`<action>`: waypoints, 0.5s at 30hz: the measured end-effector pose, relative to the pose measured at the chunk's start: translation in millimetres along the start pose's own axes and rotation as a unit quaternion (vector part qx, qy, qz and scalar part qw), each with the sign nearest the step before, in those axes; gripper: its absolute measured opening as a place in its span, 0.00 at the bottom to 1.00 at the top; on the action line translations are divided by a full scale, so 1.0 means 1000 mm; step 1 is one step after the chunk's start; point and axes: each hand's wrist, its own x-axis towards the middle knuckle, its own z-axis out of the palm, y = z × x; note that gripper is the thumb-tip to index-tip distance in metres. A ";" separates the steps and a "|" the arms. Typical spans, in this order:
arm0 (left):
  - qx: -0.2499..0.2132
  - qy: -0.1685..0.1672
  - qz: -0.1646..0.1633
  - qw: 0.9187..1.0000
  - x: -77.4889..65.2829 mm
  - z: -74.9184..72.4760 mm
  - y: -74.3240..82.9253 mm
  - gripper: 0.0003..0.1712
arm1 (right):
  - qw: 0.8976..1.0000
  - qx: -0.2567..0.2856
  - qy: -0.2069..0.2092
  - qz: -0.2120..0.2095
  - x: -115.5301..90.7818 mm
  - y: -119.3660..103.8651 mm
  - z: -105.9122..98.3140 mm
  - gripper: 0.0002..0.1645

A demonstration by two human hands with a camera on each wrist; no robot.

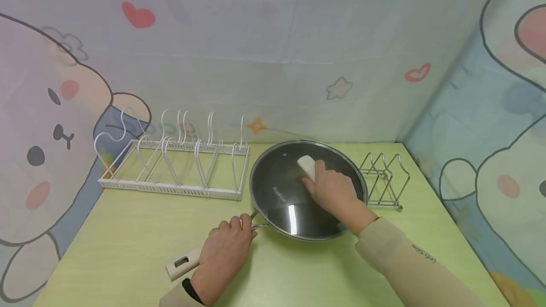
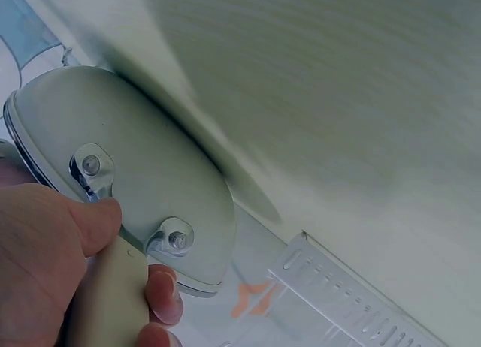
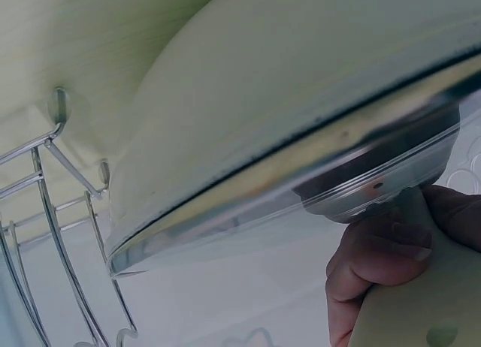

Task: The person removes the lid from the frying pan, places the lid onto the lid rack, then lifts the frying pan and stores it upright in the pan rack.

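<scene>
A cream-coloured frying pan (image 2: 165, 148) sits on the table, covered by a dark glass lid (image 1: 273, 179) with a metal rim. My left hand (image 1: 228, 245) grips the pan's long cream handle (image 1: 183, 265) near its metal bracket, thumb on top in the left wrist view. My right hand (image 1: 334, 191) holds the lid's upright pale knob (image 1: 306, 165), fingers wrapped around it. In the right wrist view, the lid's rim lies along the pan's edge, and the right fingers (image 3: 383, 261) curl over the knob.
A white rack (image 1: 170, 188) with upright loops stands left of the pan. To the right, close behind the pan's edge, is a small chrome wire rack (image 1: 384, 179). A printed cloth backdrop (image 1: 273, 60) rises behind the green table (image 1: 128, 231).
</scene>
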 end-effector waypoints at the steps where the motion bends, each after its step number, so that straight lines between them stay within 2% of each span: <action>1: 0.000 0.000 0.000 1.000 0.000 0.000 0.000 0.43 | 1.000 0.000 0.000 -0.001 0.000 0.000 0.000 0.29; 15: -0.003 -0.006 -0.002 1.000 0.000 0.001 0.000 0.43 | 1.000 -0.006 -0.003 -0.014 0.003 0.005 0.001 0.30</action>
